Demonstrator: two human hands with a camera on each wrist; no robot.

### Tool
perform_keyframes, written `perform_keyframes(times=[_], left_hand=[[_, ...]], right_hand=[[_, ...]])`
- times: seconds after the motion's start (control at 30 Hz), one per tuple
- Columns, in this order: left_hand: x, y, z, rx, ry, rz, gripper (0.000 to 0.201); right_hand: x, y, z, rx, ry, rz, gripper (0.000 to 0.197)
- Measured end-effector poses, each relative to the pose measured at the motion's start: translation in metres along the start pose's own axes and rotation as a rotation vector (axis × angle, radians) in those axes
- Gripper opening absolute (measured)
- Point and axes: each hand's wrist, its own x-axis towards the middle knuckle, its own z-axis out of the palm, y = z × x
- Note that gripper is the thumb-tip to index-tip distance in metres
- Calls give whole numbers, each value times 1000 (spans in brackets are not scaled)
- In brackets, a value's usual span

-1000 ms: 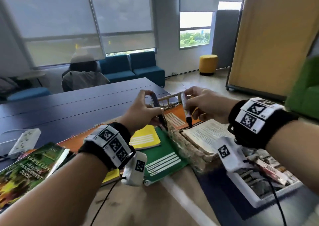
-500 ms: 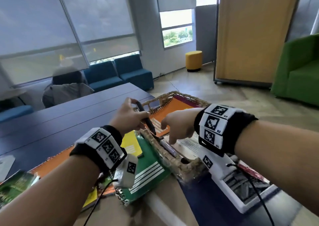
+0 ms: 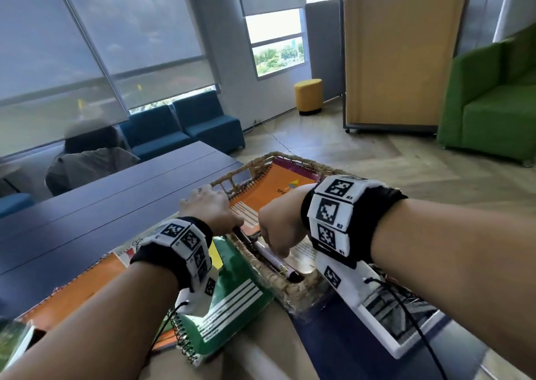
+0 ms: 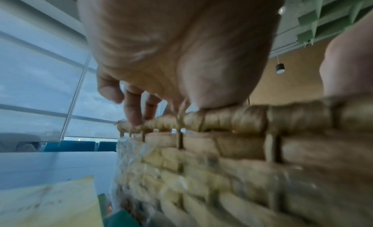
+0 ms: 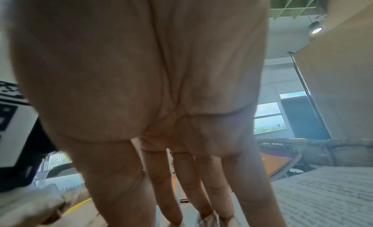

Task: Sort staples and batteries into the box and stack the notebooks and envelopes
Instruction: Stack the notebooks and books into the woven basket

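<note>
I am reaching both hands into the wicker basket [image 3: 293, 289] at the table's [image 3: 87, 205] near corner. My left hand [image 3: 211, 208] is resting its palm on the basket's left rim, fingers loosely extended down past it; the left wrist view shows them relaxed, clasping nothing. A dark marker [image 3: 242, 234] is lying just under my thumb, though I cannot tell for sure whether I am touching it. My right hand [image 3: 278, 229] is pointing downward inside the basket, its fingers [image 5: 167, 190] straight and spread, tips at a white marker with a dark cap [image 3: 275, 262] lying along the basket's left wall. An orange spiral notebook [image 3: 278, 188] is lying in the basket's far half, a printed page [image 5: 322, 195] beside my right fingers. Outside, a green spiral notebook [image 3: 232, 301] is lying against the basket's left wall, overlapping a yellow notebook [image 4: 46, 203] and an orange notebook [image 3: 78, 289] on the table.
</note>
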Motion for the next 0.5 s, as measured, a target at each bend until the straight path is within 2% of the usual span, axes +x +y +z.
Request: perform_keyframes(times=[0.1,0.23,0.5], left_hand=[[3,1,-4,83,-88,-9,54],[4,0,-4,47,-176,-21,63],[2,-1,-1,0,-187,-32,61]], right_hand=[[0,2,1,45,17,2,38],[3,4,0,85,13,-3,35],[4,6,-1,160,4,11,31]])
